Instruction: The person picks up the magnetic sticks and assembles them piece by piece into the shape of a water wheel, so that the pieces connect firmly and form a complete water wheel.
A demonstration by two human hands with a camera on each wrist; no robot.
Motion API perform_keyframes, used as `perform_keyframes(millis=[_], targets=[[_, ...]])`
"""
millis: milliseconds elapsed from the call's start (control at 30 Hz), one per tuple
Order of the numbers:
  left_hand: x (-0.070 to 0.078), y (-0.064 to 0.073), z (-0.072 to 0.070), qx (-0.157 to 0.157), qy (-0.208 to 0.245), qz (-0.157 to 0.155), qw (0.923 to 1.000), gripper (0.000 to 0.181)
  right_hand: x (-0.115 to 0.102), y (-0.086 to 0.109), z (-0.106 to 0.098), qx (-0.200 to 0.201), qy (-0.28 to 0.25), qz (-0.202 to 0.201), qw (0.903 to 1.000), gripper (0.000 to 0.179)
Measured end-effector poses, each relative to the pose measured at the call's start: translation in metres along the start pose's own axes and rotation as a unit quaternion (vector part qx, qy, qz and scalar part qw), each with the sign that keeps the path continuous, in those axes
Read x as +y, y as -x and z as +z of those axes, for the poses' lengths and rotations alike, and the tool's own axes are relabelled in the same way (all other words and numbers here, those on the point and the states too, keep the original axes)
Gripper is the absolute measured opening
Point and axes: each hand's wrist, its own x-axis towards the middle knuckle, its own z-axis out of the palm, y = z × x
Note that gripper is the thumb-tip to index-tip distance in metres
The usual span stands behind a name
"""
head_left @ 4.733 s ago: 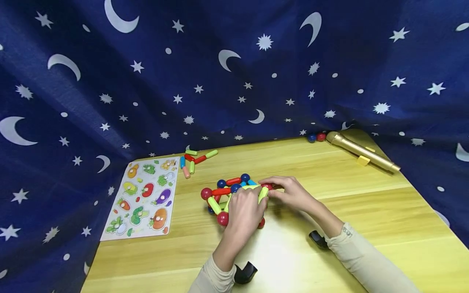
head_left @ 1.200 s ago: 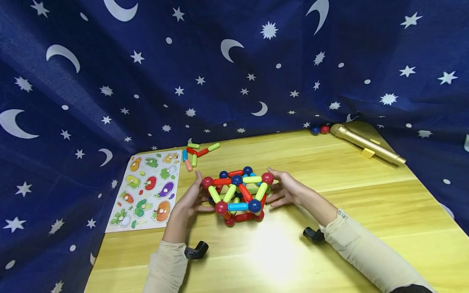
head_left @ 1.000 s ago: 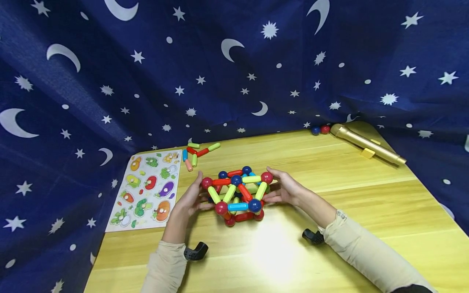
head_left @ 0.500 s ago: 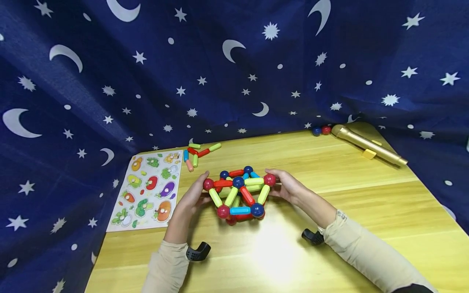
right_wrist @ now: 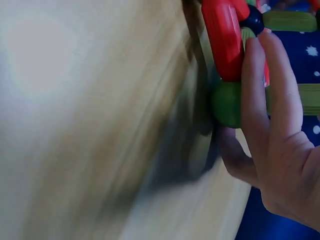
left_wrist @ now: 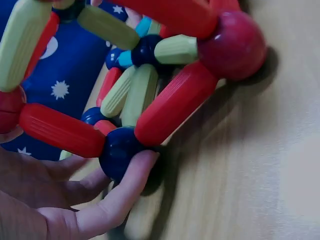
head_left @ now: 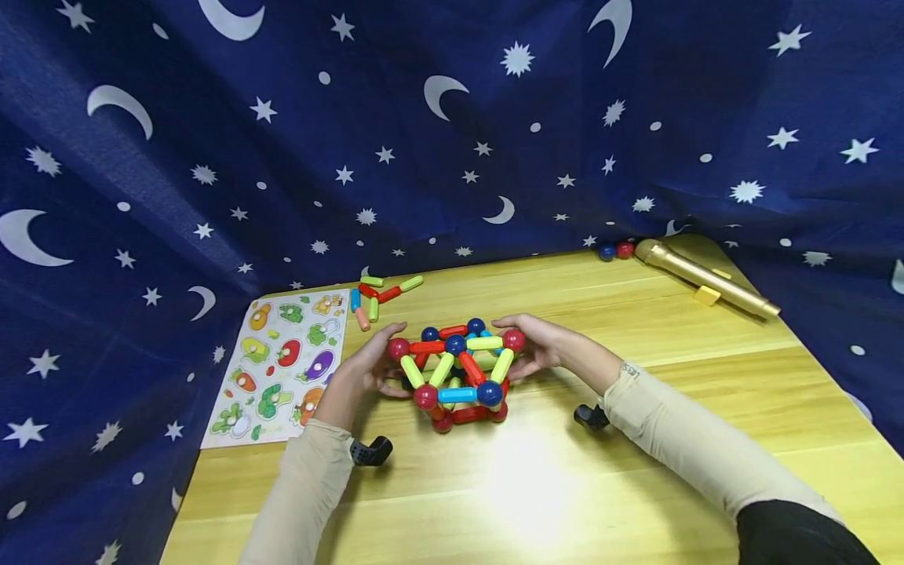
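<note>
A frame built of magnetic rods and balls (head_left: pixel 472 369) stands on the wooden table in the head view, in red, yellow-green and light blue with red and dark blue balls. My left hand (head_left: pixel 359 369) holds its left side. In the left wrist view, a fingertip touches a low blue ball (left_wrist: pixel 120 152) and other fingers reach behind it. On the opposite side my right hand (head_left: pixel 549 347) holds the frame. The right wrist view has two fingers along the outside and another curled near a green ball (right_wrist: pixel 227 105). Both thumb contacts are hard to see.
Loose magnetic rods (head_left: pixel 374 294) lie at the back left, near a vegetable puzzle board (head_left: pixel 229 353). A gold microphone (head_left: pixel 706 278) lies back right, with a blue ball (head_left: pixel 606 252) and a red ball (head_left: pixel 625 249) beside it. A starry curtain (head_left: pixel 395 141) borders the table's back and sides.
Earlier, my left hand reached over the top of the frame; it has since moved to the left side. The frame tipped toward me half a second ago and now sits back level.
</note>
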Motion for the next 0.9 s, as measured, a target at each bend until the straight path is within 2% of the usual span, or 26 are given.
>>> perform_keyframes(millis=[100, 267, 400, 500, 733, 900], targets=[[0.002, -0.004, 0.000, 0.003, 0.000, -0.008, 1.0000, 0.076, -0.005, -0.004, 0.003, 0.003, 0.029, 0.016, 0.9995, 0.062], [-0.001, -0.006, 0.000, -0.008, 0.007, -0.011, 0.9999, 0.068, -0.007, -0.008, 0.003, -0.002, 0.019, 0.031, 0.9993, 0.048], [-0.004, -0.006, 0.001, -0.020, 0.015, -0.011, 0.9996, 0.060, -0.004, -0.007, 0.001, -0.002, 0.001, 0.021, 0.9998, 0.029], [-0.003, -0.007, 0.001, -0.023, 0.021, -0.010, 0.9994, 0.053, -0.002, -0.004, 0.001, 0.006, -0.002, 0.011, 0.9999, 0.023], [0.001, -0.008, 0.004, -0.014, 0.024, 0.004, 0.9996, 0.054, -0.005, 0.004, 0.003, 0.020, 0.017, -0.018, 0.9995, 0.024], [0.002, 0.002, 0.008, -0.005, 0.030, 0.027, 0.9992, 0.049, -0.006, 0.012, 0.005, 0.019, 0.033, -0.056, 0.9977, 0.043]])
